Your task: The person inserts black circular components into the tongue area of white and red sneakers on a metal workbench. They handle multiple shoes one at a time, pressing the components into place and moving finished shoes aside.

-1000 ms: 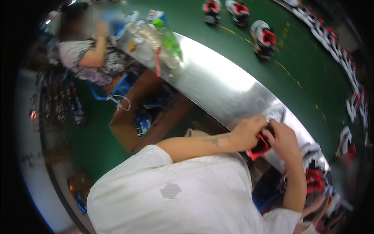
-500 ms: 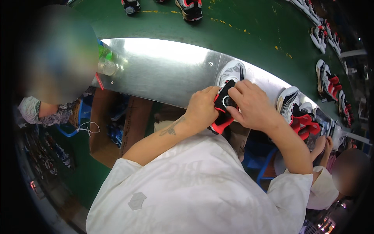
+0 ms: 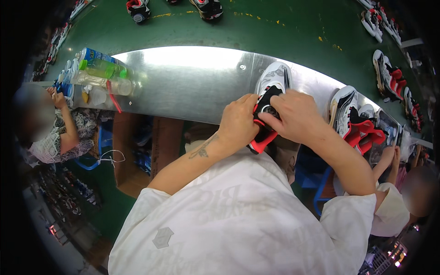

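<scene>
A white and grey sneaker [image 3: 273,78] with a black tongue and red lining lies on the metal table, its toe pointing away from me. My left hand [image 3: 238,121] is closed on the left side of its collar. From the other side, my right hand [image 3: 295,114] grips the tongue and collar, with the thumb near a round emblem on the black part. Its fingertips are partly blurred and hidden. Right of my right hand stand more sneakers [image 3: 343,107] of the same look, some with red lining [image 3: 366,135] showing.
The metal table [image 3: 183,82] curves across in front of me. Plastic bottles [image 3: 101,68] and a red strip [image 3: 114,98] lie at its left end. A cardboard box [image 3: 167,146] stands below its near edge. People work at both sides. More sneakers [image 3: 387,75] rest on the green surface beyond.
The view has shifted, bringing the bottles and the person on the left into clearer sight. My right hand's fingers have moved slightly over the sneaker's tongue; both hands stay on the shoe.
</scene>
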The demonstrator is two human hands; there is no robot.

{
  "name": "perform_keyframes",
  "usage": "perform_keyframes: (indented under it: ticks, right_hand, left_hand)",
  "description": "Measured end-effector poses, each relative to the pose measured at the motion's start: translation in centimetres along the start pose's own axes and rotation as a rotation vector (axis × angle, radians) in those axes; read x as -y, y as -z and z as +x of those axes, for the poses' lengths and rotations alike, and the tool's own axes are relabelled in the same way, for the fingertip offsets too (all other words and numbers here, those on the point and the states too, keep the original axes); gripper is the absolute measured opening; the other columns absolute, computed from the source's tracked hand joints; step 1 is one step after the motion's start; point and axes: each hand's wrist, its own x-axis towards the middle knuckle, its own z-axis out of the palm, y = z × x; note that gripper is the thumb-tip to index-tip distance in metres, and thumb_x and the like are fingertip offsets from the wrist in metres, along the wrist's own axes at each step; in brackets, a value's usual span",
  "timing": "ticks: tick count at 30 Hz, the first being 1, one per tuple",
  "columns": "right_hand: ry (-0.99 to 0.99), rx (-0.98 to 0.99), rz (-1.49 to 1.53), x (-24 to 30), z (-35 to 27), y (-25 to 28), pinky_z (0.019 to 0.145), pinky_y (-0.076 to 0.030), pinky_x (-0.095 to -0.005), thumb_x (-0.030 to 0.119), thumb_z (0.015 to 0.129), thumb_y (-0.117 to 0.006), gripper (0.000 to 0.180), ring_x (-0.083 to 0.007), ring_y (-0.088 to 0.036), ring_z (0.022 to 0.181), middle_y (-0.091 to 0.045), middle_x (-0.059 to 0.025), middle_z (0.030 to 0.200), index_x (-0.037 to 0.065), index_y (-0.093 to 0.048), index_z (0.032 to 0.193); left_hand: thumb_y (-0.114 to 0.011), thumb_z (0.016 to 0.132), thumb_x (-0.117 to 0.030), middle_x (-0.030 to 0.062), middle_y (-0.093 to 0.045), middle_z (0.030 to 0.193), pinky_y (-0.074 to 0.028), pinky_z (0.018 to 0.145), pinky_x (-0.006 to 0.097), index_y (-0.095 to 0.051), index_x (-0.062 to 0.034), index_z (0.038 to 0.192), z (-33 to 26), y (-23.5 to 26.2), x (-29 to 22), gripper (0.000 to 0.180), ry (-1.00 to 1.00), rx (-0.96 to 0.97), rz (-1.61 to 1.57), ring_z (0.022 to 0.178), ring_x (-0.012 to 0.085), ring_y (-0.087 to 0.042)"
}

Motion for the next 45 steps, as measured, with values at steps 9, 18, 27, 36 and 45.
perform_keyframes:
  ticks: [9,18,27,36,45]
  right_hand:
    - [0.054,-0.125,0.033,-0.6,-1.2,-0.8,0.068,-0.055,-0.0478,0.039,0.097,-0.073,0.035,-0.0355,-0.069,0.078,-0.069,-0.0143,0.079,0.005,-0.07,0.091]
    - [0.036,-0.155,0.089,-0.7,-1.7,-1.3,0.074,-0.055,-0.0469,0.037,0.095,-0.075,0.032,-0.0341,-0.068,0.082,-0.068,-0.0134,0.083,0.005,-0.068,0.094]
    - [-0.134,-0.218,0.137,0.3,-1.4,-2.9,0.054,-0.052,-0.0476,0.048,0.097,-0.073,0.051,-0.0355,-0.068,0.058,-0.066,-0.0149,0.062,0.005,-0.067,0.071]
    - [-0.345,-0.389,0.305,2.6,-2.6,-4.6,0.055,-0.05,-0.0469,0.045,0.093,-0.078,0.045,-0.0359,-0.066,0.058,-0.064,-0.0139,0.063,0.004,-0.069,0.078]
    - [-0.287,-0.34,0.168,2.8,-5.2,-5.1,0.078,-0.056,-0.0476,0.024,0.079,-0.085,0.092,-0.0374,-0.067,0.091,-0.065,-0.0159,0.103,-0.006,-0.047,0.157]
  left_hand:
    - [-0.068,0.072,0.009,0.0228,-0.069,0.101,-0.057,0.076,0.053,-0.063,0.0057,0.113,0.1,0.0,-0.5,0.041,-0.005,-0.003,0.05,0.088,0.0487,-0.068]
    - [-0.069,0.073,0.009,0.0225,-0.068,0.1,-0.057,0.074,0.054,-0.062,0.0045,0.113,0.2,-0.1,-0.6,0.041,-0.008,-0.003,0.074,0.087,0.0489,-0.068]
    - [-0.068,0.075,0.009,0.0221,-0.067,0.1,-0.056,0.073,0.055,-0.061,0.003,0.111,0.1,-0.2,-0.8,0.037,0.002,0.0,0.082,0.088,0.0488,-0.068]
    - [-0.068,0.076,0.005,0.0243,-0.067,0.096,-0.054,0.075,0.058,-0.059,0.0021,0.102,0.4,-0.4,-0.3,0.027,0.029,0.016,0.023,0.087,0.0518,-0.066]
    - [-0.07,0.079,-0.002,0.0276,-0.065,0.104,-0.055,0.082,0.057,-0.057,0.0038,0.106,0.6,1.1,-0.6,0.031,-0.022,0.17,0.037,0.093,0.0516,-0.066]
